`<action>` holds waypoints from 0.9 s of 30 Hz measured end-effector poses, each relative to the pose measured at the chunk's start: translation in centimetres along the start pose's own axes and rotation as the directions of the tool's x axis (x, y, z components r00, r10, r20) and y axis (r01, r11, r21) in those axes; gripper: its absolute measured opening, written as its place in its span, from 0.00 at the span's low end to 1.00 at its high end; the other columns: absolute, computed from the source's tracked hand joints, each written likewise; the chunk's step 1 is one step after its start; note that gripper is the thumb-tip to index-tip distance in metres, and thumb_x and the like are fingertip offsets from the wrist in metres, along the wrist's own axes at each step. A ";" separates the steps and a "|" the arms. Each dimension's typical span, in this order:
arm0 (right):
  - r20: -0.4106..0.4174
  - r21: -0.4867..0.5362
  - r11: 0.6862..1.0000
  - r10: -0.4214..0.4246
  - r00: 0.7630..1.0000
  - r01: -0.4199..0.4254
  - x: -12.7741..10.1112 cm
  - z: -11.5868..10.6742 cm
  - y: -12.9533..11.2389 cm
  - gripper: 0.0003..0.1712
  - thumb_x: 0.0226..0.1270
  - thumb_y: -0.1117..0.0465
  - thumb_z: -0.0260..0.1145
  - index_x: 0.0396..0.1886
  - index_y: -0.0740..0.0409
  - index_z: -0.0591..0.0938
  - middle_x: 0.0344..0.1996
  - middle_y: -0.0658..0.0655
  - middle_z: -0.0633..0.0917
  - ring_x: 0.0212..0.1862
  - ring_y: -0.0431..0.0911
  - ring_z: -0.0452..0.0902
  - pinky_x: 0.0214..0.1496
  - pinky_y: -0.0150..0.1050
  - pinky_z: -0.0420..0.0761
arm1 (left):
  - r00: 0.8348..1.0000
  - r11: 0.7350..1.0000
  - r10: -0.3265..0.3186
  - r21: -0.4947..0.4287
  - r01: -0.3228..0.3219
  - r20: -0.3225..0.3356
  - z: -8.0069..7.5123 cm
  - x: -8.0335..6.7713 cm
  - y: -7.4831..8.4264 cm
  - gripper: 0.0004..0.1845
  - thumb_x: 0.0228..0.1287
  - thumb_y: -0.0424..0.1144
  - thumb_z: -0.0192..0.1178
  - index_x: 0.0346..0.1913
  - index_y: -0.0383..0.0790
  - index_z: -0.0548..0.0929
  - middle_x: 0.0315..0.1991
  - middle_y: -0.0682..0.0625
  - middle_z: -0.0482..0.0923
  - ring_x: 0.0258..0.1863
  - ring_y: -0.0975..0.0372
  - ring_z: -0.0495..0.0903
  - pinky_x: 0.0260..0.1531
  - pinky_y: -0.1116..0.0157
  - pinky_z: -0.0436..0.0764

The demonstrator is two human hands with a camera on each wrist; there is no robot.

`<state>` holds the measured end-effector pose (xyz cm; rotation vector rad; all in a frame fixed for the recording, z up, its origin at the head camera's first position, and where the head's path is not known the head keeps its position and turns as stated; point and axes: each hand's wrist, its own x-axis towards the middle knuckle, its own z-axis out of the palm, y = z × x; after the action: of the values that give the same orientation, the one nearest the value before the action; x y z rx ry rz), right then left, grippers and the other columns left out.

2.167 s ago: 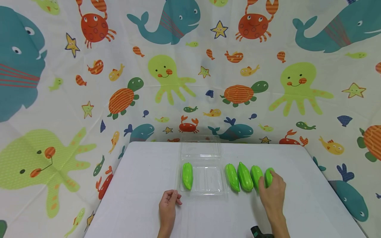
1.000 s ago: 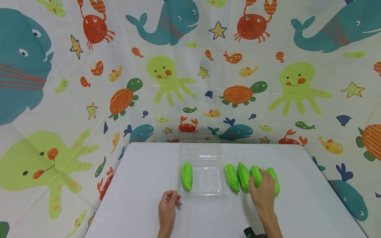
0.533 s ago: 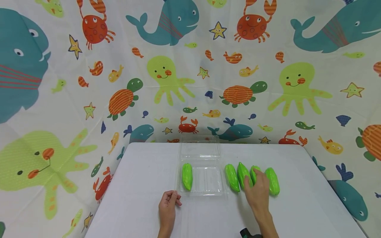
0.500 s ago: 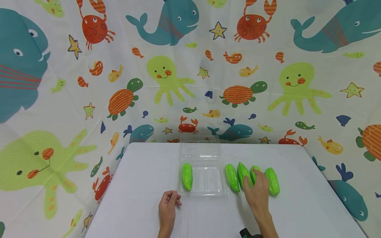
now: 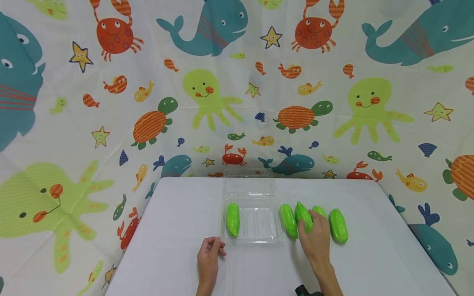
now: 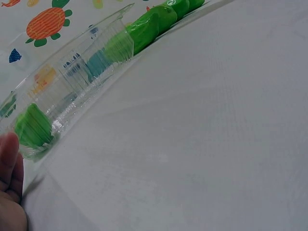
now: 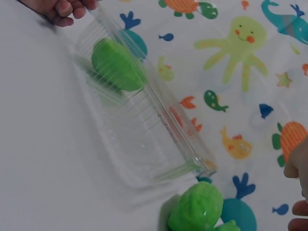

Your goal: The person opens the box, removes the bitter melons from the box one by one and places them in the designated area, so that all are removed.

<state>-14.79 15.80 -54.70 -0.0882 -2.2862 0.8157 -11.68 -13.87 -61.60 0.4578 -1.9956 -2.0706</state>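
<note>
Reaching over the row of green vegetables right of the clear tray point(image 5: 255, 240), the right hand point(image 5: 314, 243) curls on the second one point(image 5: 303, 216), seemingly starting a pickup. Left wrist: left hand point(image 6: 10, 192) idle, relaxed, beside tray. Right wrist: a vegetable point(image 7: 117, 65) already inside.

One gourd point(image 5: 233, 219) lies in the tray point(image 5: 258, 237); four gourds point(image 5: 289, 220) lie right of it.

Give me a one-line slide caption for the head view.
Right hand on the green gourds beside a clear tray.
</note>
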 end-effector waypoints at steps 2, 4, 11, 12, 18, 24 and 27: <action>-0.001 -0.004 1.000 -0.013 1.000 0.013 -0.1 0.1 0.0 0.23 0.58 0.68 0.70 0.52 0.74 0.79 0.48 0.73 0.82 0.53 0.66 0.77 0.54 0.58 0.77 | 1.000 1.000 -0.001 -0.003 0.001 0.000 0.0 0.0 0.0 0.13 0.74 0.42 0.58 0.45 0.32 0.77 0.31 0.43 0.82 0.23 0.62 0.81 0.29 0.69 0.82; -0.001 -0.006 1.000 -0.020 1.000 0.020 -0.1 0.1 0.0 0.23 0.58 0.68 0.70 0.52 0.74 0.79 0.48 0.73 0.83 0.52 0.66 0.78 0.51 0.58 0.78 | 1.000 1.000 -0.001 -0.008 0.001 0.002 0.0 0.0 0.0 0.13 0.74 0.42 0.58 0.45 0.32 0.77 0.31 0.43 0.82 0.23 0.62 0.81 0.29 0.69 0.83; 0.003 -0.001 1.000 -0.014 1.000 0.014 -0.3 0.3 -0.1 0.22 0.58 0.69 0.70 0.51 0.75 0.80 0.47 0.73 0.83 0.50 0.66 0.78 0.46 0.58 0.79 | 1.000 1.000 -0.005 -0.018 0.005 0.001 0.0 0.0 -0.1 0.13 0.74 0.41 0.58 0.45 0.31 0.77 0.32 0.42 0.82 0.23 0.61 0.81 0.29 0.69 0.83; 0.003 -0.001 1.000 -0.011 1.000 0.011 -0.3 0.3 -0.1 0.22 0.58 0.69 0.70 0.51 0.75 0.80 0.47 0.73 0.83 0.51 0.66 0.78 0.46 0.58 0.79 | 1.000 1.000 -0.005 -0.018 0.005 0.001 0.0 0.0 -0.1 0.13 0.74 0.41 0.58 0.45 0.31 0.77 0.32 0.42 0.82 0.23 0.61 0.81 0.29 0.69 0.83; 0.013 -0.017 1.000 0.005 1.000 -0.004 -0.4 0.3 0.0 0.21 0.58 0.69 0.70 0.51 0.75 0.80 0.47 0.73 0.83 0.51 0.66 0.79 0.48 0.59 0.80 | 1.000 1.000 0.005 -0.013 -0.005 0.003 -0.1 0.1 -0.1 0.12 0.75 0.41 0.58 0.46 0.33 0.77 0.32 0.44 0.82 0.23 0.61 0.81 0.29 0.69 0.83; 0.024 -0.015 1.000 0.015 1.000 -0.014 -0.6 0.3 0.2 0.22 0.58 0.69 0.70 0.51 0.75 0.80 0.47 0.73 0.83 0.51 0.66 0.79 0.48 0.59 0.80 | 1.000 1.000 0.006 -0.009 -0.006 0.000 0.0 0.2 -0.2 0.11 0.75 0.40 0.57 0.46 0.33 0.77 0.32 0.45 0.82 0.23 0.61 0.80 0.29 0.69 0.83; 0.027 -0.018 1.000 0.014 1.000 -0.013 -0.7 0.4 0.3 0.21 0.58 0.69 0.69 0.50 0.75 0.80 0.46 0.73 0.83 0.48 0.64 0.80 0.45 0.58 0.81 | 1.000 1.000 0.003 -0.004 -0.003 -0.001 0.0 0.2 -0.2 0.12 0.75 0.41 0.57 0.46 0.33 0.77 0.32 0.46 0.82 0.23 0.62 0.80 0.28 0.69 0.83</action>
<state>-14.52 15.67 -55.52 -0.1010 -2.3207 0.8083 -11.89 -13.90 -61.85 0.4541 -1.9898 -2.0718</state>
